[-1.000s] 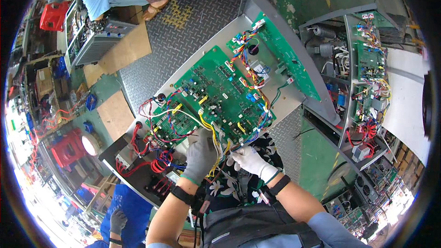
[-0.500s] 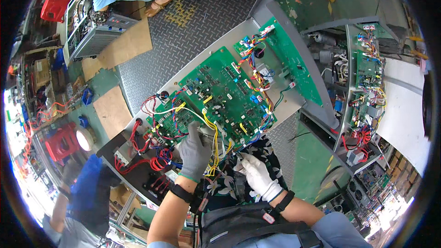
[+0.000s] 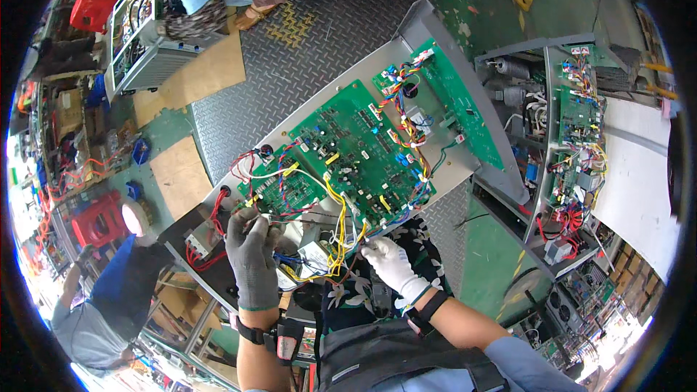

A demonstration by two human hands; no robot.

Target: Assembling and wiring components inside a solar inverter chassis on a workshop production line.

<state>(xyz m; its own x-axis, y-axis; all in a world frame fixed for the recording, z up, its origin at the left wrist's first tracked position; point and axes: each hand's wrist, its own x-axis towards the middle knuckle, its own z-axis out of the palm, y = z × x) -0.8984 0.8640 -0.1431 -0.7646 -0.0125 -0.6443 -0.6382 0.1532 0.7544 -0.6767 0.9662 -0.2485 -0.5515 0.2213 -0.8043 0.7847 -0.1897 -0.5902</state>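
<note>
From my remote station I record the left hand [image 3: 250, 265] in a grey knitted glove of ribbed, matte texture, its fingers bent and spread a little at the lower edge of the small green board [image 3: 290, 190]; I cannot tell whether the fingertips grip one of the thin red and dark wires there or only touch them. I find the right hand [image 3: 392, 265] in a smooth white fabric glove, thumb and fingers drawn together beside the lower ends of the yellow wires [image 3: 340, 229]; what lies between those fingertips I cannot make out. The yellow wires, soft and looping, hang between the two hands, over a white box-shaped part [image 3: 314, 255]. Beyond both hands I observe the large green circuit board [image 3: 348, 145], flat, rigid and rectangular, dense with small components; its lower edge is near the right hand, while the small board sits directly ahead of the left. Both are mounted on a bare sheet-metal chassis [image 3: 454, 163]. Along the far right side I note a multicoloured wire harness [image 3: 399, 101] and a long green board [image 3: 465, 112] against a bent grey flange. Outside the chassis lie ridged diamond-pattern metal plating [image 3: 254, 94] and flat brown cardboard [image 3: 181, 181].
</note>
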